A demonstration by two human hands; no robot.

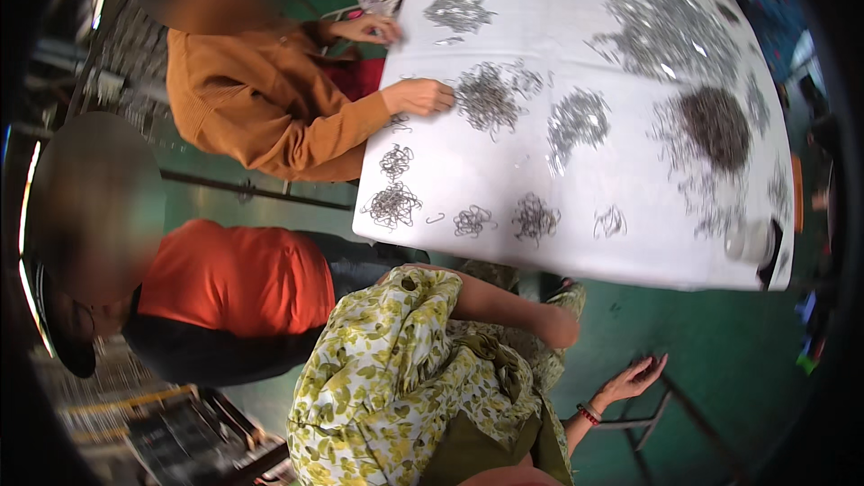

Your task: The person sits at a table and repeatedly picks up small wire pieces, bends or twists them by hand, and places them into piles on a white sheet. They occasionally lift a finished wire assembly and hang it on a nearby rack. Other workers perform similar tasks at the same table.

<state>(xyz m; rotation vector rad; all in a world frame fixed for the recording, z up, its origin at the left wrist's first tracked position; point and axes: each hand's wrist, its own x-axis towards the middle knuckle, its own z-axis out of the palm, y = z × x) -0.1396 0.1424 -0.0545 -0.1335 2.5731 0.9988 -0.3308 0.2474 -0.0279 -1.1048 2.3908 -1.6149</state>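
Below the table's near edge, my left arm in its leafy yellow-green sleeve is bent across my body. Its rounded end, seemingly my left hand (560,326), is blurred, so the fingers cannot be made out. My right hand (633,379), with a red bead bracelet (589,413) at the wrist, reaches out over the green floor, fingers stretched and nothing in them. A metal frame (646,423) is beside it. Nearest on the white tabletop (450,162) lie small piles of dark wire hooks (535,219), and one loose hook (435,218).
A person in brown has a hand (421,96) at a hook pile (489,97). Another person in orange-red (238,279) is at left; more people stand around the far edges. Larger piles of metal pieces (670,31) cover the far right. A whitish container (749,241) stands near the right corner.
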